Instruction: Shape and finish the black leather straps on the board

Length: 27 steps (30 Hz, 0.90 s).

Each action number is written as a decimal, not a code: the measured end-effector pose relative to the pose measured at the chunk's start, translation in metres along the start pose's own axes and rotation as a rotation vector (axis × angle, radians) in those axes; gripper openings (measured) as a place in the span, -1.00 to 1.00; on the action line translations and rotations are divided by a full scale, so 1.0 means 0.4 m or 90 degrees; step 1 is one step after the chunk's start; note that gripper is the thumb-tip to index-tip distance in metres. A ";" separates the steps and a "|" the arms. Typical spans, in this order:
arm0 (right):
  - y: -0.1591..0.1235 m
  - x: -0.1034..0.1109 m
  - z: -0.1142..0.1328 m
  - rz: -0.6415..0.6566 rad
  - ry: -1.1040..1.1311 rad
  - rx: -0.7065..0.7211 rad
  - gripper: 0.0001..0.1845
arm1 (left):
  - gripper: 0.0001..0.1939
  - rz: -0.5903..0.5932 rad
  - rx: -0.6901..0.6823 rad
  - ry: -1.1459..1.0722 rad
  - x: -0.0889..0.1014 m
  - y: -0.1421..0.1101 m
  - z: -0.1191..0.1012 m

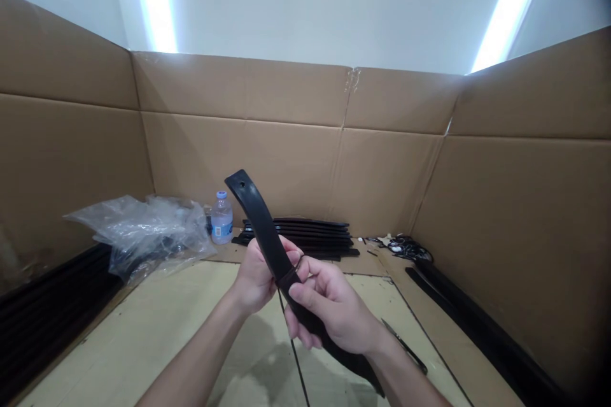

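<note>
A long, curved black strip [263,223] with a small hole near its upper end is held up at a slant over the board. My right hand [334,305] is closed round its lower part, with the thumb pressed on its face. Behind the strip, my left hand [255,276] is closed against it; the strip partly hides those fingers. Both hands' fingertips meet at the strip's right edge, beside a narrow dark band across it. A thin black cord [296,356] hangs from this spot toward the bottom of the view. The exact grip on the cord is hidden.
Cardboard walls [238,92] surround the pale board [172,318]. Black strips [305,238] are stacked at the back, beside a water bottle [222,219] and clear plastic bags [153,228]. More dark strips [52,305] lie left. A slim knife-like tool [405,348] and cord bundle [405,246] lie right.
</note>
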State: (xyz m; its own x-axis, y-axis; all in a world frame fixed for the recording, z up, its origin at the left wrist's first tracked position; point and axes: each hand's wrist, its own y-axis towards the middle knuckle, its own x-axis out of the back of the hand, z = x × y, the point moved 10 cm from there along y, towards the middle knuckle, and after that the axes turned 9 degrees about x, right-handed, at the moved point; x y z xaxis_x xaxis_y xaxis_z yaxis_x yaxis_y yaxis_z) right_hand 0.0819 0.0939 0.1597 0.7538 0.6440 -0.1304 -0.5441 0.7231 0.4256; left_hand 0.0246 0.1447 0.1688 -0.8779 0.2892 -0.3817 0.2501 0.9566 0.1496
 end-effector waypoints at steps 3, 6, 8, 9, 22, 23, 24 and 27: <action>0.002 -0.003 0.001 0.002 -0.015 -0.001 -0.79 | -0.81 0.047 0.008 -0.013 -0.023 -0.004 0.002; 0.003 -0.005 0.003 -0.008 -0.024 0.000 -0.78 | -0.83 0.073 0.012 -0.025 -0.038 -0.007 0.003; 0.003 -0.005 0.004 -0.018 -0.029 0.001 -0.78 | -0.83 0.065 0.011 -0.022 -0.035 -0.006 0.003; 0.003 -0.005 0.004 -0.024 -0.033 0.001 -0.78 | -0.83 0.055 0.010 -0.016 -0.030 -0.004 0.004; 0.004 0.114 0.048 -0.210 -0.152 0.080 -0.74 | -0.80 0.096 0.056 -0.033 0.000 0.035 0.056; 0.004 0.119 0.048 -0.211 -0.157 0.079 -0.74 | -0.80 0.093 0.060 -0.036 0.000 0.035 0.057; 0.004 0.123 0.047 -0.212 -0.162 0.078 -0.74 | -0.80 0.091 0.063 -0.039 -0.001 0.035 0.057; 0.004 0.132 0.046 -0.221 -0.170 0.082 -0.73 | -0.81 0.087 0.064 -0.047 -0.004 0.034 0.057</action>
State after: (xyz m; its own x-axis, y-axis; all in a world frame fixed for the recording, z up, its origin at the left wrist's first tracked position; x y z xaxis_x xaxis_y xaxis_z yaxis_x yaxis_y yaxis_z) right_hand 0.1278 0.1244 0.1699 0.9611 0.2702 -0.0569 -0.2052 0.8369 0.5074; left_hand 0.0386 0.1582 0.1506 -0.8009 0.4154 -0.4312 0.4084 0.9057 0.1138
